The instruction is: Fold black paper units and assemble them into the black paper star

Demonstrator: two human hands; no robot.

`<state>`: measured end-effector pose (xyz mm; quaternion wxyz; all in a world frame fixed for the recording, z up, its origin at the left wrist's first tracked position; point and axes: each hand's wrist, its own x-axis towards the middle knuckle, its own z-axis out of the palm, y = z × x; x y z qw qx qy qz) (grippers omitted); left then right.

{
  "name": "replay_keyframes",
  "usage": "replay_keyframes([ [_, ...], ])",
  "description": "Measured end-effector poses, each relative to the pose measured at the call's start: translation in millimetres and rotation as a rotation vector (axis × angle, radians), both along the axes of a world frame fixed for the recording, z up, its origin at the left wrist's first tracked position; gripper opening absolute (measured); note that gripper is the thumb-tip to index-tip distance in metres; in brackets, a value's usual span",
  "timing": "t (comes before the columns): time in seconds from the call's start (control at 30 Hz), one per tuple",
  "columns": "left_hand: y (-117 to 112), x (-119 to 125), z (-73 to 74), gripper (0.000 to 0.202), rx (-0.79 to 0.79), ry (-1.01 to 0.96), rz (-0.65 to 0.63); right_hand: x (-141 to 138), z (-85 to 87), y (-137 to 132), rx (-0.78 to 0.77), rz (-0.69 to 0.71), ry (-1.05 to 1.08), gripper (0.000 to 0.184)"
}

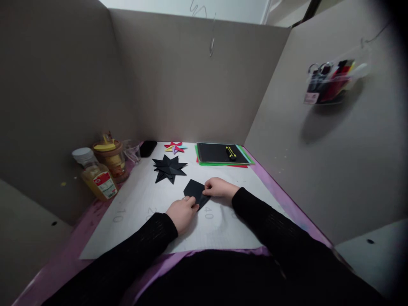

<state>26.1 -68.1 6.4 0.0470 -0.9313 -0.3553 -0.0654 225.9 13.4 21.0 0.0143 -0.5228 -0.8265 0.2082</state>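
Observation:
A small folded sheet of black paper [195, 189] lies on the white sheet in front of me. My left hand [183, 212], with a ring on one finger, presses on its near left edge. At its right corner my right hand [218, 188] pinches the paper between thumb and fingers. Just beyond, to the left, rests a black folded paper star [169, 168] with several points. Farther back is a smaller star [175, 147] in red, yellow, purple and light blue.
Coloured paper sheets [208, 153], black on top, carry a yellow-black utility knife [230, 153]. Along the left stand a bottle [97, 176], a brown cup [113, 159], a clear plastic cup [132, 151] and a black phone [148, 148]. Grey panels [197, 76] surround the table; a pen holder [331, 85] hangs right.

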Motion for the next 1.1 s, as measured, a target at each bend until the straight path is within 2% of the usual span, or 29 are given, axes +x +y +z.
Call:
replay_keyframes([
  [0.17,7.0,-3.0,0.8,0.029,-0.004,-0.047,-0.038,12.0,-9.1,4.4,0.020,-0.047,0.050,0.024],
  [0.43,23.2,-4.4,2.7,0.033,-0.078,-0.041,-0.218,10.9,-14.8,10.5,0.054,-0.060,0.005,0.024],
  [0.8,28.9,-1.7,-6.1,0.028,-0.101,-0.076,-0.198,8.6,-17.0,11.3,0.088,-0.074,-0.013,0.026],
  [1.1,28.4,-1.9,-4.7,0.032,-0.185,-0.098,-0.178,3.9,-12.1,10.7,0.077,-0.096,-0.015,0.026],
])
